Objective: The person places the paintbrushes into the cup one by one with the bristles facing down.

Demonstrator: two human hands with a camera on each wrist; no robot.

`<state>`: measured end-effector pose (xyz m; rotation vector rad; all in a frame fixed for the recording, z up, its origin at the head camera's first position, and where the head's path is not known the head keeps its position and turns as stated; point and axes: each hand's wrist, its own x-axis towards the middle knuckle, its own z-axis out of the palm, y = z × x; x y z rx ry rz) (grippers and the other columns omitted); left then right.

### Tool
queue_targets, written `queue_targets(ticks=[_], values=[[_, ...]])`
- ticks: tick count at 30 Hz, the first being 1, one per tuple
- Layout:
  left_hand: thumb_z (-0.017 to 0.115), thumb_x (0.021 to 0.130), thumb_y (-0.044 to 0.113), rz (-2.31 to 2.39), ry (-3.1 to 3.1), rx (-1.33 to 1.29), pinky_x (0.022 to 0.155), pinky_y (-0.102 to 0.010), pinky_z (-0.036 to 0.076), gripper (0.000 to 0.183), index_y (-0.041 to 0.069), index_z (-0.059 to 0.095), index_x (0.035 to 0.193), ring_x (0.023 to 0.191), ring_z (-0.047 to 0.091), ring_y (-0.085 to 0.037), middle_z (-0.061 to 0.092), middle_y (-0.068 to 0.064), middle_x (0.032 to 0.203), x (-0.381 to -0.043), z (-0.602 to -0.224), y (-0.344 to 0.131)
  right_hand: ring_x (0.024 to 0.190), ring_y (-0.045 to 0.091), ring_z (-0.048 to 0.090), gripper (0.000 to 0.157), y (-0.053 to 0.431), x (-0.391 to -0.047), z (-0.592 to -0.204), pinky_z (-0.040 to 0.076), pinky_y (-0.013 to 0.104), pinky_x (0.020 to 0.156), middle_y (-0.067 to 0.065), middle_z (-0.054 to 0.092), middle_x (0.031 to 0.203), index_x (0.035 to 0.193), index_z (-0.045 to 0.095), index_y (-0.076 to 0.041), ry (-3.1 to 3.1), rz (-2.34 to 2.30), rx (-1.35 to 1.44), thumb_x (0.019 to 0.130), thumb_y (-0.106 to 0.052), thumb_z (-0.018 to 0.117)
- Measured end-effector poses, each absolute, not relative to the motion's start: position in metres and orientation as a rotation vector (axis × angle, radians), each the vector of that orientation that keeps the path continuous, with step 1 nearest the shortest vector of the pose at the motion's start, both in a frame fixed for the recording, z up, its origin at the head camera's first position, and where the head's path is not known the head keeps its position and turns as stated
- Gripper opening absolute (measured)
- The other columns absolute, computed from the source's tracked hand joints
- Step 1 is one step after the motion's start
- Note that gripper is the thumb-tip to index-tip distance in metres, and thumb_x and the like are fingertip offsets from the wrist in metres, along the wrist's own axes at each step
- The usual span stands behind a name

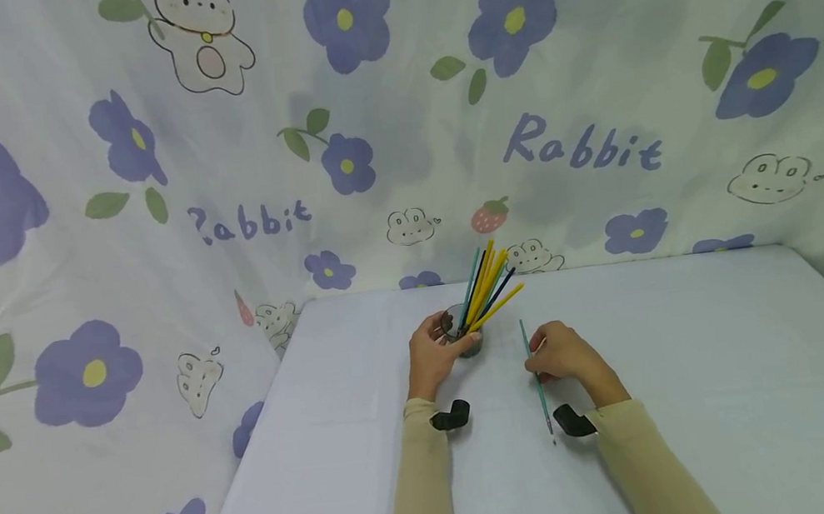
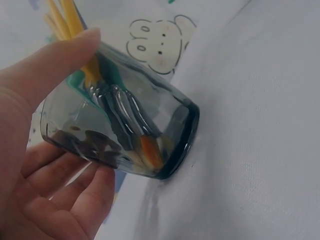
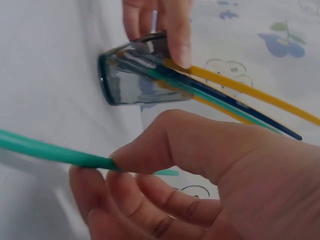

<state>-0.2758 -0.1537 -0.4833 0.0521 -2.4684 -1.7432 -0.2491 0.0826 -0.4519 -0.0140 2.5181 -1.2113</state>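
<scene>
My left hand (image 1: 432,358) grips a smoky see-through drinking glass (image 2: 150,80), thumb near the rim and fingers curled round the other side. Several paintbrushes (image 1: 487,287) with yellow, dark blue and green handles lean out of it to the right, their bristles down at the glass bottom. To the right of the glass, my right hand (image 1: 566,355) pinches a green paintbrush (image 3: 55,150) between thumb and fingers, part way along its handle. That brush points its bristle end (image 1: 552,436) toward me and its handle tip away.
A white cloth covers the table (image 1: 732,357), which reaches out on both sides of the hands. Behind it and on the left hangs a curtain (image 1: 416,148) printed with purple flowers and rabbits. Black straps or mounts (image 1: 451,415) sit at both wrists.
</scene>
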Motion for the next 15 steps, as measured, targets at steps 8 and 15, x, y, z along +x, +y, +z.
queue_targets(ticks=[8,15], values=[[0.092,0.076,0.038,-1.747,-2.486,0.030,0.113,-0.045,0.053,0.082,0.009,0.059,0.145,0.132,0.060,-0.031,0.064,-0.013,0.140,-0.273,-0.485,-0.153,0.069,0.016,0.070,0.030,0.093,-0.251,-0.458,0.064,0.031,0.066,0.012,0.070,0.093,0.113,0.060,0.003,2.394,-1.450,0.022,0.087,-0.008,0.071],[0.092,0.076,0.038,-1.747,-2.473,0.038,0.114,-0.044,0.053,0.083,0.009,0.058,0.145,0.132,0.060,-0.031,0.063,-0.013,0.141,-0.276,-0.484,-0.155,0.069,0.016,0.071,0.032,0.096,-0.259,-0.456,0.062,0.028,0.064,0.012,0.071,0.094,0.117,0.057,0.002,2.377,-1.562,0.045,0.088,-0.008,0.069]])
